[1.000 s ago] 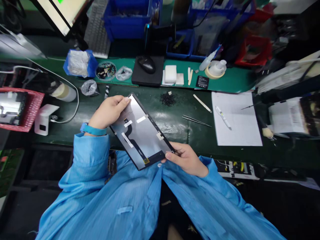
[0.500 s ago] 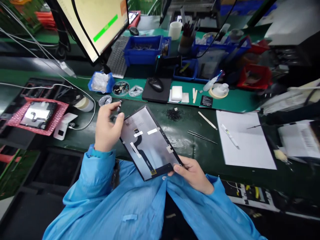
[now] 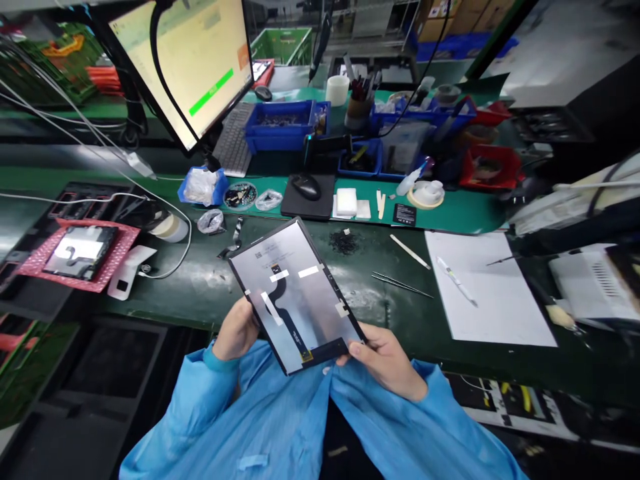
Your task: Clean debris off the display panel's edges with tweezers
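A tablet screen panel [image 3: 320, 303], grey back towards me, is tilted above the bench in front of my jacket. A black flex cable [image 3: 287, 317] runs along its back, with white tape strips across it. My left hand [image 3: 237, 330] closes on the panel's left edge, its fingertips partly hidden behind it. At the lower right corner my right hand [image 3: 387, 357] grips the panel, thumb on top and fingers underneath. A small loose flex strip [image 3: 237, 237] lies on the bench beyond the panel's upper left corner.
Tweezers [image 3: 403, 285], a pale stick [image 3: 410, 252] and a pile of black bits [image 3: 344, 242] lie beyond the panel. Right of them, a pen [image 3: 456, 281] rests on white paper [image 3: 495, 313]. Another panel [image 3: 80, 252] sits on pink bubble wrap at left. A mouse [image 3: 306, 187] stands behind.
My left hand has come down and back from beside the loose flex strip to the panel's left edge, where it now grips. My right hand keeps its hold. The camera view has shifted slightly.
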`<state>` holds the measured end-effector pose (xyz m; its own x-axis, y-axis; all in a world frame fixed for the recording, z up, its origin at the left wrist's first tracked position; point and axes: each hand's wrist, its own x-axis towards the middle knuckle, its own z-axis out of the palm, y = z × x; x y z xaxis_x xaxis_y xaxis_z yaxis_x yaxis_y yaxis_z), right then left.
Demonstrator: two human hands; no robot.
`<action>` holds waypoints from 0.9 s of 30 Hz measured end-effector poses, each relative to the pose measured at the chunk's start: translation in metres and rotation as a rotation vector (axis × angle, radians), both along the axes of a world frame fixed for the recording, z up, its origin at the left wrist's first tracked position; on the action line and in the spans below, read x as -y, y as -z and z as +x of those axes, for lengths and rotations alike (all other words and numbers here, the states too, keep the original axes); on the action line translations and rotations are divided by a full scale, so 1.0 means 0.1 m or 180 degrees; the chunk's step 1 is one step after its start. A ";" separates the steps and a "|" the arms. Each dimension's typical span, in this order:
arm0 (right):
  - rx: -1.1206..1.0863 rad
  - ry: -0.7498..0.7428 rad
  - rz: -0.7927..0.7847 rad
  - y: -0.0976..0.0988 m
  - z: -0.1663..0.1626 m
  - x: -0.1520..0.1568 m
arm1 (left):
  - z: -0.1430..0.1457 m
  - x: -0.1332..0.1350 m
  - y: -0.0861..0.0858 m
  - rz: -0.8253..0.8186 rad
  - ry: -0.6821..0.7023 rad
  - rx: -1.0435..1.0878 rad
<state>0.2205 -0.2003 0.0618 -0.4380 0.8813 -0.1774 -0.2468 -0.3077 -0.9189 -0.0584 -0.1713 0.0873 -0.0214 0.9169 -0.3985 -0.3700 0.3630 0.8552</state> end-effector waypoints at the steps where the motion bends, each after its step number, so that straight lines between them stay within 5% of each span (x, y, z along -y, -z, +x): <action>1: -0.0041 -0.0013 -0.0036 0.00 -0.01 0.00 | 0.02 0.03 0.04 -0.0026 0.0064 0.0009; 5: -0.0082 -0.0100 -0.0021 -0.04 -0.02 0.00 | 0.06 0.08 0.11 -0.0184 -0.0052 -0.0125; 11: -0.0404 -0.0116 0.0424 -0.30 0.06 -0.12 | 0.18 0.12 -0.02 -0.0348 -0.0047 0.0082; 18: 0.0687 0.0330 0.0522 -0.70 0.07 -0.38 | 0.26 0.20 -0.01 -0.0458 0.0191 0.0062; 27: 0.1039 0.0286 0.0537 -0.72 0.04 -0.44 | 0.14 0.13 0.10 -0.0179 0.0519 -0.0006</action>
